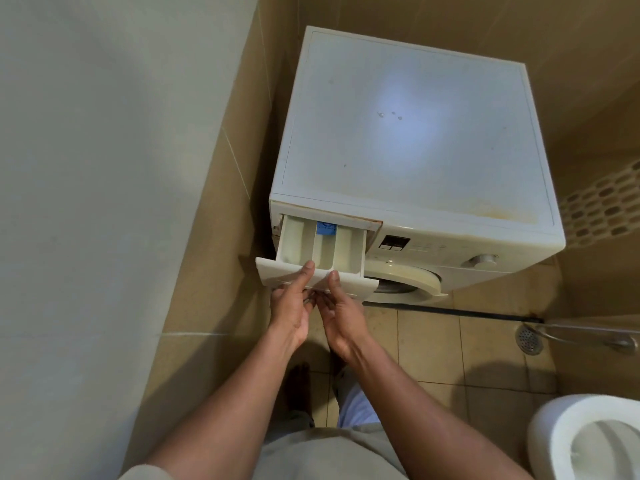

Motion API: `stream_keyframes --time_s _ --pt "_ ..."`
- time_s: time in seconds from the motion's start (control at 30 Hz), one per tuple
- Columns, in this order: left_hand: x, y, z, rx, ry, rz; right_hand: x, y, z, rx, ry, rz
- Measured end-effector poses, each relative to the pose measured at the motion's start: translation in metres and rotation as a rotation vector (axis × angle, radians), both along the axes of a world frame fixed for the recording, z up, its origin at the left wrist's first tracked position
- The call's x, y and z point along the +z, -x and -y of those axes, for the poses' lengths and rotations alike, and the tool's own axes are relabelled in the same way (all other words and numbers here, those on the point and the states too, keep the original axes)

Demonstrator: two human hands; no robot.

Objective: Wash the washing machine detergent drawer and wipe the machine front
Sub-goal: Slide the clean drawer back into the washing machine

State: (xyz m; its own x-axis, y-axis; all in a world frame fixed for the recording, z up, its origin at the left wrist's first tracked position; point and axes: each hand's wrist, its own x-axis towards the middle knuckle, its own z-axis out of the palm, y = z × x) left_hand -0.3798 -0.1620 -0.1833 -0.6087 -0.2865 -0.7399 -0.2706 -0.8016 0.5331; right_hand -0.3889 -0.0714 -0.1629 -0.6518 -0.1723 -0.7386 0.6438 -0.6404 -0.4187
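A cream washing machine (408, 133) stands in a tiled corner, seen from above. Its detergent drawer (322, 249) is pulled well out at the front's top left, showing three pale compartments and a blue insert (326, 228) at the back. My left hand (292, 306) grips the drawer's front panel, thumb on top and fingers underneath. Right beside it, my right hand (341, 311) holds the same panel, thumb on the upper edge. The control panel (394, 242), the dial (483, 260) and part of the round door (412, 278) show to the right of the drawer.
A pale wall (104, 202) closes in on the left, close to the drawer. A toilet bowl (588, 441) sits at the lower right. A floor drain (528, 339) and a metal hose (585, 332) lie on the tiled floor to the right.
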Motion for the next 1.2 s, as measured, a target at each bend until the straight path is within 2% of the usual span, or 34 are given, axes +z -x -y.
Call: stream_keyframes --time_s 0.23,0.73,0.87,1.2 --pt "0.004 -0.028 -0.008 0.013 -0.014 0.016 -0.005 -0.028 -0.008 0.008 0.027 0.001" --pt "0.002 -0.018 -0.013 0.057 0.024 0.06 -0.005 -0.02 -0.01 -0.034 0.041 0.02" --pt "0.006 0.002 -0.01 0.049 0.046 0.037 0.001 0.0 -0.005 -0.045 0.032 0.042" --pt "0.005 0.084 0.01 -0.03 0.07 0.021 0.01 0.086 0.012 0.1 -0.015 0.02"
